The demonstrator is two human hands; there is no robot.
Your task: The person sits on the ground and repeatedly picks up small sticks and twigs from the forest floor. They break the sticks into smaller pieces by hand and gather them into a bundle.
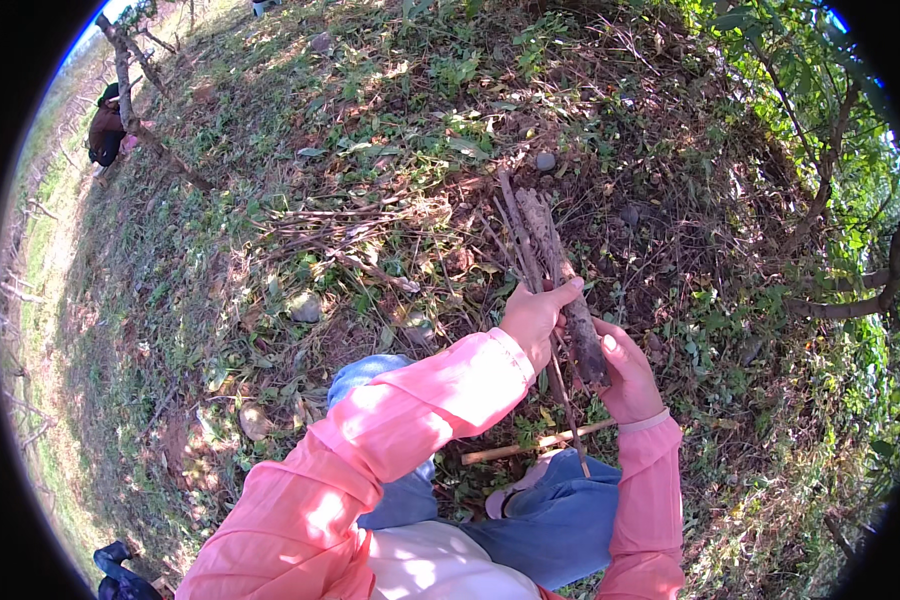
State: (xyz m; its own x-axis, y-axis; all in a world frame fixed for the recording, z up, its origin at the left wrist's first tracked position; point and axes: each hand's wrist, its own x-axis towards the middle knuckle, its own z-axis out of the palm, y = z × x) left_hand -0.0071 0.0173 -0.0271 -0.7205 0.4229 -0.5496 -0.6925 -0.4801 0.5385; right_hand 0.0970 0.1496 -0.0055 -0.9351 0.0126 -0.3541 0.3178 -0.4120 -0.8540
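Note:
A small bundle of sticks is in my two hands, tilted away from me over the ground. Its thickest piece is a rough-barked dead branch [581, 330], with thinner sticks [520, 229] along its left side. My left hand [538, 315] is wrapped around the middle of the bundle, thumb across the thick branch. Around the branch's near end curls my right hand [626, 371]; some of its fingers are hidden behind the wood. One thin twig [568, 412] slants down from the bundle over my right knee.
Left of the bundle, a pile of thin twigs [337, 229] lies on leafy ground. A pale wooden handle or stick [502, 454] lies by my shoe [506, 499]. Stones [304, 307] dot the slope. Leafy branches [825, 187] hang at right. A person [107, 131] crouches behind a bare tree [131, 112].

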